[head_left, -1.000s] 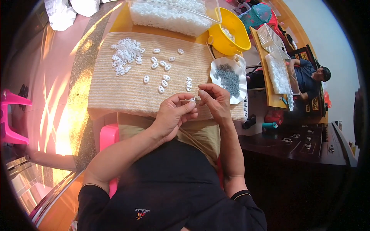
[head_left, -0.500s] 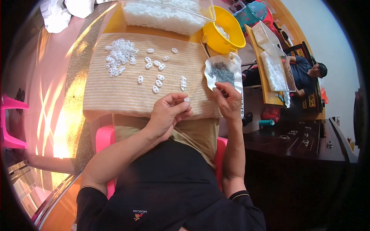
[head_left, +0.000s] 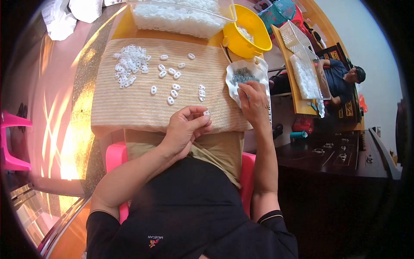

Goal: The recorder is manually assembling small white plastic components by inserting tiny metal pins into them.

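My left hand [head_left: 184, 130] is closed in a pinch at the near edge of the striped cloth, with a small white plastic piece with holes [head_left: 207, 113] between thumb and fingertips. My right hand [head_left: 255, 103] reaches over the white wavy-rimmed tray [head_left: 231, 88], its fingertips down by the heap of small grey parts [head_left: 244, 76]. Those fingers are drawn together; whatever they hold is hidden. Beyond my left hand lie several loose oval white pieces with two holes [head_left: 170, 100]. A short row of white pieces [head_left: 202, 93] lies between my hands.
A heap of white pieces [head_left: 129, 64] covers the cloth's far left. Behind stand a clear bin of white parts [head_left: 181, 19] and a yellow basin [head_left: 236, 41]. To the right, another person [head_left: 340, 82] sits by a wooden table [head_left: 297, 101]. My lap is under the cloth's near edge.
My right hand has moved farther into the tray, its fingertips now at the grey parts. My left hand keeps its pinch on the white piece. The whole view has shifted slightly.
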{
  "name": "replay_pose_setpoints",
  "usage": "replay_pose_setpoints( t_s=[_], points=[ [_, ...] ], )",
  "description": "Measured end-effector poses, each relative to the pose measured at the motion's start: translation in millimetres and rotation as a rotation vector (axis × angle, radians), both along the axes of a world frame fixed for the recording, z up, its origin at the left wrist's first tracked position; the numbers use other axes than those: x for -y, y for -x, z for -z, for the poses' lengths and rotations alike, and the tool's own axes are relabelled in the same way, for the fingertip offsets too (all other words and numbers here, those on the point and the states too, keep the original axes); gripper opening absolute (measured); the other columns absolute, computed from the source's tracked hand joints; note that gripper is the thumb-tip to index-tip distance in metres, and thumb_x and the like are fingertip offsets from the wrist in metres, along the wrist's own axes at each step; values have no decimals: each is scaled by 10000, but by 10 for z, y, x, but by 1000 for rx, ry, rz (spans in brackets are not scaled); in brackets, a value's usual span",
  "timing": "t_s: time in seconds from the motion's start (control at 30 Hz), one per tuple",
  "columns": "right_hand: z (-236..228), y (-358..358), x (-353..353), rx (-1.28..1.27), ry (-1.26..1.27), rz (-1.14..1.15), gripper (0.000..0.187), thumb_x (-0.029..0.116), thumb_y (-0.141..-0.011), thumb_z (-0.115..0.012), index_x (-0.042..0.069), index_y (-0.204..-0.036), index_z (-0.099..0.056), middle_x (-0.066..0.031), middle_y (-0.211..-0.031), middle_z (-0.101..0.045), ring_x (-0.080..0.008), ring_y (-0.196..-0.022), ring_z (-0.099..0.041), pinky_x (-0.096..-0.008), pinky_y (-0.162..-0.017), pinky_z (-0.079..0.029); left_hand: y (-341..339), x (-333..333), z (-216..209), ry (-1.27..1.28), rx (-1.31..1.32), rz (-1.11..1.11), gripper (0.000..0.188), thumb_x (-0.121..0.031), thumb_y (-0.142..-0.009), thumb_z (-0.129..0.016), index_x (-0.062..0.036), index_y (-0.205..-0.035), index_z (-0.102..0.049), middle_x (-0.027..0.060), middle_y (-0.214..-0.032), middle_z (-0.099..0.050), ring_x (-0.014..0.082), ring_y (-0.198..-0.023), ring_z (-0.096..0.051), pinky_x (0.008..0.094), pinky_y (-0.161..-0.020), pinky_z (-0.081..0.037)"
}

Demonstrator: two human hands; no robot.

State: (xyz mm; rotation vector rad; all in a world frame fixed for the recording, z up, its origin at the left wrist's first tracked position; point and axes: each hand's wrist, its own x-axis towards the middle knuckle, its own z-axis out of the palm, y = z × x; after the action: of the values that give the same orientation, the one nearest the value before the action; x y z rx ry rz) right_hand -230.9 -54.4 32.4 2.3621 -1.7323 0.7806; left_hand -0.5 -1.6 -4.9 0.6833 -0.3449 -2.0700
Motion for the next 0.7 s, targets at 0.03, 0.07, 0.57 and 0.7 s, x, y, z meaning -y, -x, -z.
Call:
replay_pose_setpoints(
  t_s=[0.03, 0.07, 0.57, 0.7],
  points=[
    [5, -7, 31, -1, -24, -14, 137, 122, -823, -636, 42, -930, -668, -130, -978, -622, -329, -947, -558, -400, -808, -463, 0, 0, -1, 0, 0, 0, 193, -16, -853, -642, -18, -1031, -566, 63, -861, -624, 147, -744, -638, 260, -696, -568],
    [7, -19, 49, -1, -24, -13, 137, 122, -823, -636, 42, -930, -668, -130, -978, -622, -329, -947, -558, -400, -808, -463, 1, 0, -3, -5, -4, 3, 192, -18, -853, -642, -18, -1029, -566, 61, -859, -623, 145, -742, -638, 256, -695, -568],
    [24, -111, 117, -27, -135, 7, 235, 214, -866, -623, 20, -989, -672, -157, -991, -609, -342, -959, -545, -401, -838, -436, -16, -1, -25, 2, 25, 10, 178, -34, -861, -639, -20, -1021, -563, 48, -868, -620, 127, -748, -633, 245, -693, -567],
    [71, -92, 125, -11, -120, 4, 215, 202, -851, -635, 29, -973, -675, -152, -987, -608, -343, -949, -545, -404, -824, -445, -12, -7, -14, -8, 28, 8, 175, -32, -859, -639, -23, -1017, -563, 45, -870, -619, 126, -752, -632, 246, -698, -567]
  ],
)
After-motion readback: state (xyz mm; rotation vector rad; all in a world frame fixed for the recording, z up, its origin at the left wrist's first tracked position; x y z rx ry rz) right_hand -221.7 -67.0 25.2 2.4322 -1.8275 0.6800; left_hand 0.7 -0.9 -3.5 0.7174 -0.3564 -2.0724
